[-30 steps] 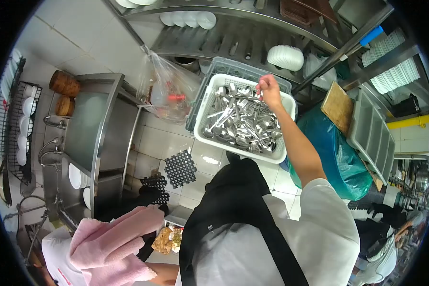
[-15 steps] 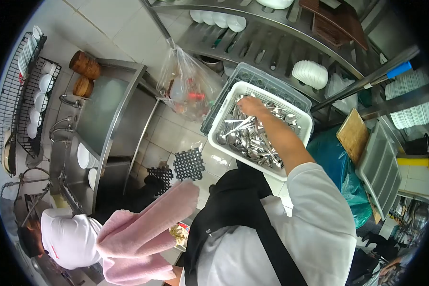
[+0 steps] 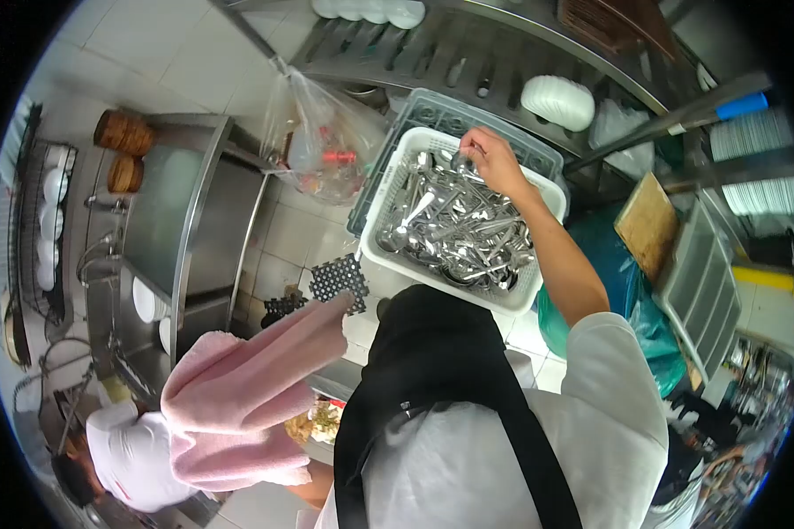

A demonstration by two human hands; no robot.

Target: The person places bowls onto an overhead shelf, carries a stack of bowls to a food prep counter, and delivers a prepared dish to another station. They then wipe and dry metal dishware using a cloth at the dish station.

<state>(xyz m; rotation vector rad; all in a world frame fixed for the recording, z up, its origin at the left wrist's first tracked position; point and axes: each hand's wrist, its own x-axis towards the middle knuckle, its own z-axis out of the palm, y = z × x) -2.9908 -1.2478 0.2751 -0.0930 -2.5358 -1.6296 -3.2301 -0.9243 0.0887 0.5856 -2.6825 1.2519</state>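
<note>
My right hand reaches over the far rim of a white plastic basket full of loose metal cutlery, mostly spoons and forks. Its fingers are pinched closed on what looks like a spoon, partly hidden by them. A pink towel is draped over my left forearm and covers my left hand, so those fingers do not show. The basket rests on a grey rack.
A person in a white shirt is at the lower left, near the steel sink. A clear bag of rubbish hangs behind the basket. Shelves with white bowls stand beyond; a wooden board leans at right.
My right hand has moved from the basket's far left part rightward to its far rim, with fingers lifted. The view has shifted a little, and the towel sits lower.
</note>
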